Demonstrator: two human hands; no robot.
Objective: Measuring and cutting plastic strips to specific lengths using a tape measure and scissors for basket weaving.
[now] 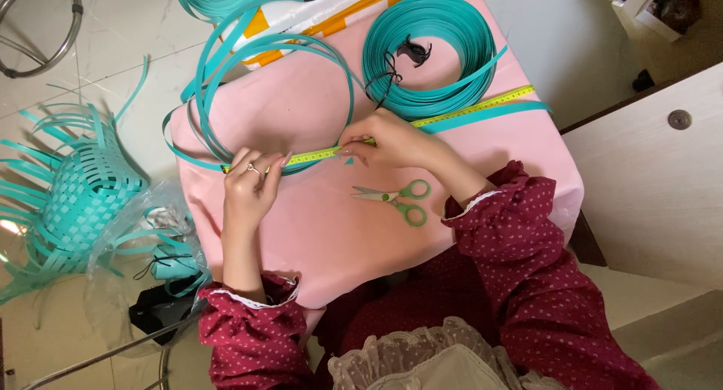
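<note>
both hands, left hand (248,180) and right hand (384,140), pinch a yellow tape measure (422,121) flat along a teal strip (482,113).

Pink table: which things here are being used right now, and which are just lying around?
In use:
left hand
right hand
yellow tape measure
loose teal strip

Lying about:
green scissors
coiled teal strip
half-woven teal basket
plastic bag

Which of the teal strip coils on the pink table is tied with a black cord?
The tight coil at the far right; a black cord binds its near-left edge. The loose coil beside it is untied.
</note>
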